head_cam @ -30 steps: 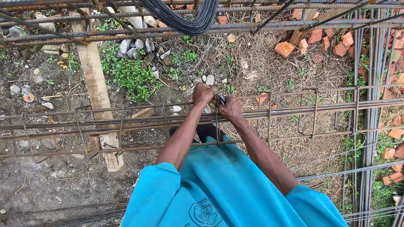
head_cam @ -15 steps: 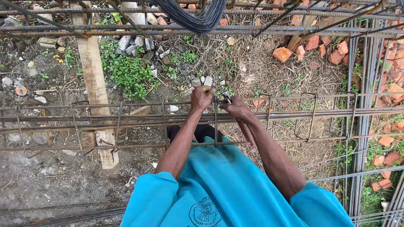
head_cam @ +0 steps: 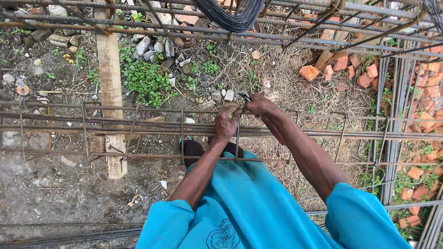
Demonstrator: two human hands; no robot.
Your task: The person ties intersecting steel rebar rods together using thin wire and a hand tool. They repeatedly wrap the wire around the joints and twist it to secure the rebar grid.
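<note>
Outdoor building site, rusty rebar cage (head_cam: 323, 133), broken red bricks (head_cam: 369, 74), wooden plank (head_cam: 110, 69), bare dirt ground (head_cam: 50, 193)

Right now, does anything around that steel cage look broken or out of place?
Broken red bricks lie scattered on the ground beyond the rebar cage, in pieces rather than stacked. Both hands, left and right, meet at one joint; the stirrups look evenly spaced.

rebar cage (head_cam: 115, 129) bars close-set, narrow gaps between stirrups (head_cam: 182, 133)
</note>
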